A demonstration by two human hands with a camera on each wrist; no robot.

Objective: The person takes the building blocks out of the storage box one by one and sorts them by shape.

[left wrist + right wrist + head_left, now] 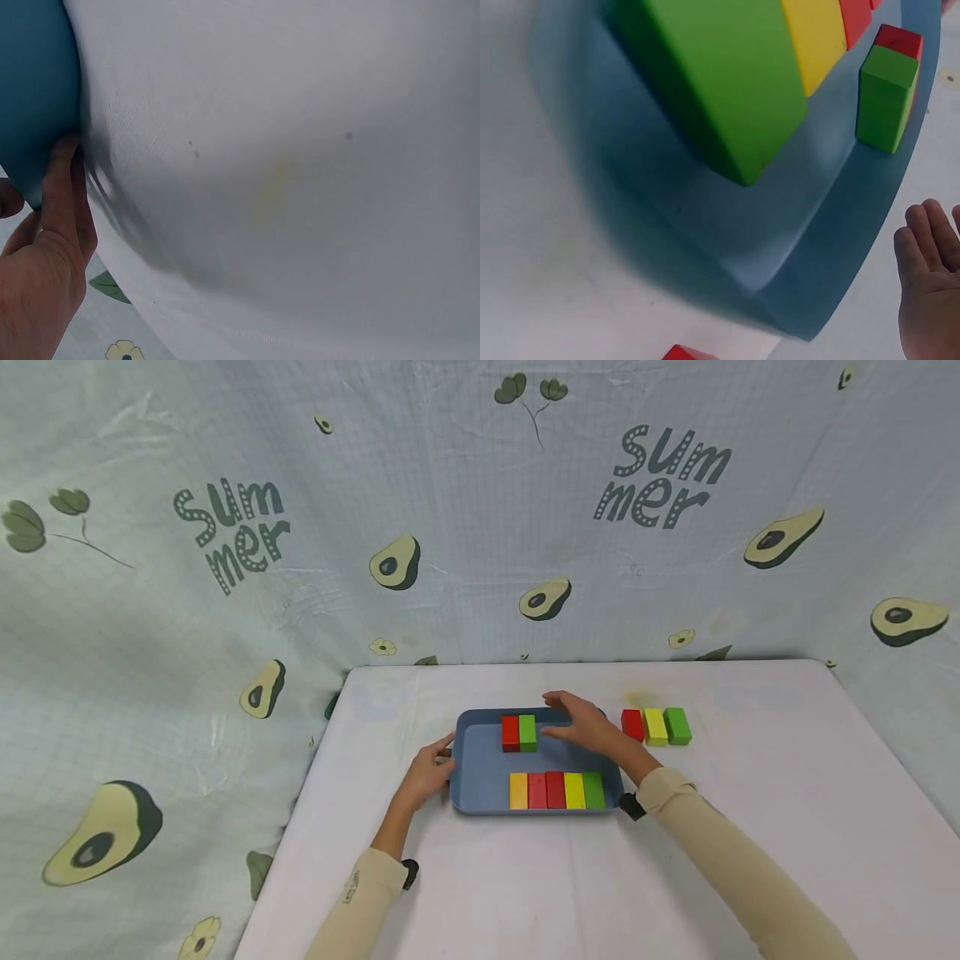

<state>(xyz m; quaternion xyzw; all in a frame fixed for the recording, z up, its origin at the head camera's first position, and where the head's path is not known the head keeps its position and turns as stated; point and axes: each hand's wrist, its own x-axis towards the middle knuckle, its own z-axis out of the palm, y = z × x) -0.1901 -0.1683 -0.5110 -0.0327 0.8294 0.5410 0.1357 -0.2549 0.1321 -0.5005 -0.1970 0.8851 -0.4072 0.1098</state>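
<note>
A blue-grey tray (480,777) lies on the table. My left hand (429,774) holds its left edge; in the left wrist view fingers (60,195) lie against the tray's wall, with the thumb at its other side. Over the tray's far right part is my right hand (581,722), fingers and thumb spread apart, holding nothing. Just left of it, a red block (510,734) and a green block (527,733) stand side by side at the tray's far wall. Along the near wall runs a row: orange (518,792), two red, yellow (574,791) and green (593,791) blocks.
Right of the tray, on the white table (495,885), are a red block (632,725), a yellow block (656,727) and a green block (678,727). The red one is beside the right wrist. An avocado-print cloth (465,510) hangs behind the table.
</note>
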